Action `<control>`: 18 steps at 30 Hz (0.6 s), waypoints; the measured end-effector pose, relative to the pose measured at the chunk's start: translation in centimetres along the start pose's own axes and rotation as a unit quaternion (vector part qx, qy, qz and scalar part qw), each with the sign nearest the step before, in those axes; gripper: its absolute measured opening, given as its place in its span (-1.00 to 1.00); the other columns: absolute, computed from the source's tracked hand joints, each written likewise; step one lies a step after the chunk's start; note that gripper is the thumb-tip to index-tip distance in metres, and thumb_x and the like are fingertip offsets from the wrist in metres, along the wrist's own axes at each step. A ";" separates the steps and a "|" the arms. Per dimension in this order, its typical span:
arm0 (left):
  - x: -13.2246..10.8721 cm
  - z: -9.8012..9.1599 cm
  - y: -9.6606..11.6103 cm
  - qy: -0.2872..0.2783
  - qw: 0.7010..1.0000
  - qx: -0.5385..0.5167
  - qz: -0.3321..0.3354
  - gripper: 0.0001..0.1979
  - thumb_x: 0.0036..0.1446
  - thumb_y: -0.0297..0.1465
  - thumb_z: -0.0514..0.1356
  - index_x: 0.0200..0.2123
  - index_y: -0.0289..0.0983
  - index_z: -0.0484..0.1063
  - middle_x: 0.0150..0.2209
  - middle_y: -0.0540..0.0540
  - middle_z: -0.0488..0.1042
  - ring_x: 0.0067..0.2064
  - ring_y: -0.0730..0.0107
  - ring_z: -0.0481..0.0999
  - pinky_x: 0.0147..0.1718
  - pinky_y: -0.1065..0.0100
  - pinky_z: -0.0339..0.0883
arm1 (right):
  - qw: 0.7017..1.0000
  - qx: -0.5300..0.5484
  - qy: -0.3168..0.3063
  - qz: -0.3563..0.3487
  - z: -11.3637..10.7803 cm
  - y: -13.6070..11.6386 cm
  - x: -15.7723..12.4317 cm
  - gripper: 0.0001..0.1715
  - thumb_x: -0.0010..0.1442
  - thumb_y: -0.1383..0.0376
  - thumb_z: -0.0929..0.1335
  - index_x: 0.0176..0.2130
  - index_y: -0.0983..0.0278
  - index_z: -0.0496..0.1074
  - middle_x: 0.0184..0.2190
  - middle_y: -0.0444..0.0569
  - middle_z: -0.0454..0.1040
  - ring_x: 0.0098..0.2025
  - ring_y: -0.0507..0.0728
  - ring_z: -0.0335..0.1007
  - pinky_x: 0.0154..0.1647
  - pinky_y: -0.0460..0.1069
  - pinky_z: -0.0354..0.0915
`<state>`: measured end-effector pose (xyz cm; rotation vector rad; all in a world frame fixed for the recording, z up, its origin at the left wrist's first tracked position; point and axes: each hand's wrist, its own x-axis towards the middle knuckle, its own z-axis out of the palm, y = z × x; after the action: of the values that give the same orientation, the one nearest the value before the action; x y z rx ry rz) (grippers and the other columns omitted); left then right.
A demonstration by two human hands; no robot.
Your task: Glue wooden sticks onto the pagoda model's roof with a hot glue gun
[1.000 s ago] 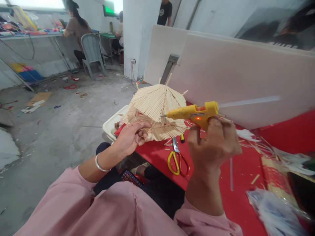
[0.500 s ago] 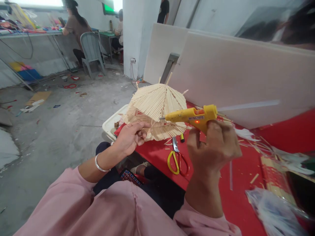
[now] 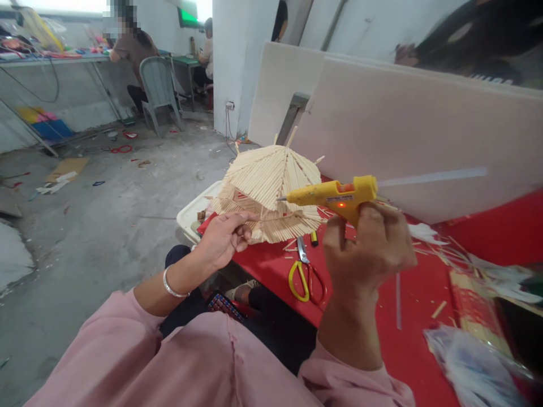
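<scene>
A tiered model roof (image 3: 265, 175) of thin pale wooden sticks stands in front of me, with stick ends jutting from its top. My left hand (image 3: 227, 234) is at its near left edge, fingers curled and thumb and forefinger pinched on the lower tier. In my right hand (image 3: 369, 249) is a yellow hot glue gun (image 3: 335, 194), its orange light lit. The metal nozzle points left, just beside the overhang of the upper tier; I cannot tell whether it touches. Below the model lie scissors (image 3: 303, 271) with one yellow and one red handle.
The red table (image 3: 416, 333) carries stick scraps, a clear plastic bag (image 3: 470, 362) and a packet of sticks (image 3: 475, 305). A white tray (image 3: 190, 212) is behind my left hand. Large pale boards (image 3: 403, 130) lean at the back. Other people sit at far tables.
The glue gun has shifted slightly right and its rear end has risen a little. My left hand and the model look unmoved. A person behind the boards has moved.
</scene>
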<state>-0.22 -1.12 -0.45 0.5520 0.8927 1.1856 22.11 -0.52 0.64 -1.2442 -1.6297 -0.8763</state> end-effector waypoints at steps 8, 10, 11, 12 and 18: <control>0.1 -0.2 -0.2 0.005 1.000 -0.001 0.006 -0.86 0.07 -0.39 0.34 -0.37 -0.38 0.55 -0.71 0.05 0.32 -0.67 0.59 0.29 -0.75 0.58 -0.03 | 0.999 -0.026 0.017 -0.021 0.1 0.0 0.1 -0.57 0.15 0.42 0.33 0.03 0.24 0.43 -0.21 0.11 0.55 -0.22 0.28 0.53 -0.23 0.13 0.40; 0.1 -0.1 -0.2 0.007 1.000 -0.004 0.009 -0.85 0.05 -0.38 0.36 -0.37 -0.38 0.55 -0.71 0.05 0.32 -0.68 0.60 0.27 -0.75 0.58 -0.04 | 0.999 -0.030 0.022 -0.017 0.3 0.0 0.1 -0.56 0.14 0.42 0.34 0.03 0.24 0.44 -0.21 0.12 0.56 -0.22 0.28 0.54 -0.22 0.13 0.40; 0.1 -0.1 -0.2 0.009 1.000 -0.005 0.012 -0.84 0.04 -0.38 0.37 -0.37 -0.38 0.55 -0.72 0.05 0.32 -0.68 0.60 0.27 -0.75 0.58 -0.03 | 0.999 -0.033 0.020 -0.013 0.3 0.0 0.2 -0.55 0.14 0.42 0.33 0.04 0.24 0.44 -0.20 0.12 0.56 -0.21 0.29 0.54 -0.22 0.14 0.41; 0.1 0.0 -0.2 0.011 1.000 -0.006 0.015 -0.84 0.04 -0.38 0.37 -0.38 -0.38 0.55 -0.72 0.05 0.32 -0.68 0.60 0.27 -0.75 0.58 -0.03 | 0.999 -0.035 0.016 -0.007 0.4 0.0 0.2 -0.55 0.14 0.42 0.33 0.04 0.24 0.44 -0.19 0.13 0.56 -0.21 0.30 0.55 -0.21 0.15 0.42; -0.2 0.5 -0.2 0.013 1.000 -0.006 0.023 -0.84 0.13 -0.42 0.29 -0.48 -0.34 0.52 -0.72 0.05 0.31 -0.71 0.63 0.22 -0.75 0.58 -0.04 | 0.997 -0.062 0.047 -0.030 1.1 0.5 0.7 -0.61 0.12 0.40 0.34 -0.03 0.20 0.45 -0.28 0.06 0.58 -0.32 0.24 0.54 -0.32 0.07 0.38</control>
<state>0.28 -1.35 -0.28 0.5517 0.8980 1.2413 22.23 0.82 0.94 -1.2236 -1.5652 -1.0717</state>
